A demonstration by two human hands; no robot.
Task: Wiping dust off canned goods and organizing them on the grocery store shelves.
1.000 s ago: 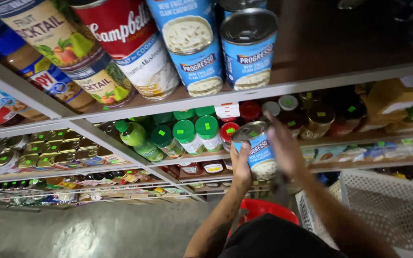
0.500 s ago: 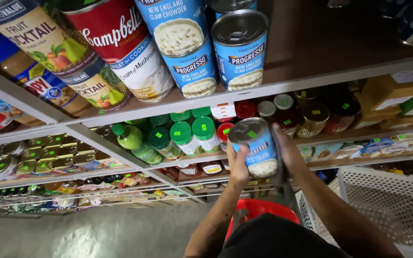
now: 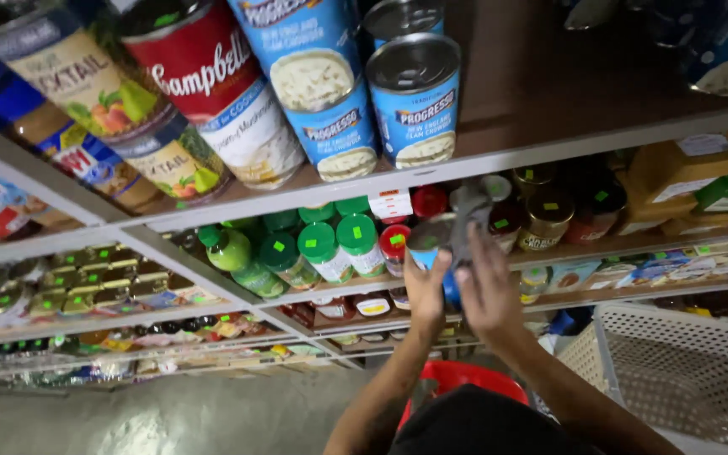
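Blue-labelled cylindrical metal can [image 3: 441, 253] clasped between left hand [image 3: 425, 291] and right hand [image 3: 489, 291], fingers wrapping both sides, steadying it before a stocked shelf [image 3: 549, 147].

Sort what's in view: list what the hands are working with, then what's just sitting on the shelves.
In hand:
left hand
right hand
blue soup can, held between both

Just sitting there:
blue soup cans on top shelf
red soup can
green-capped bottles
white basket
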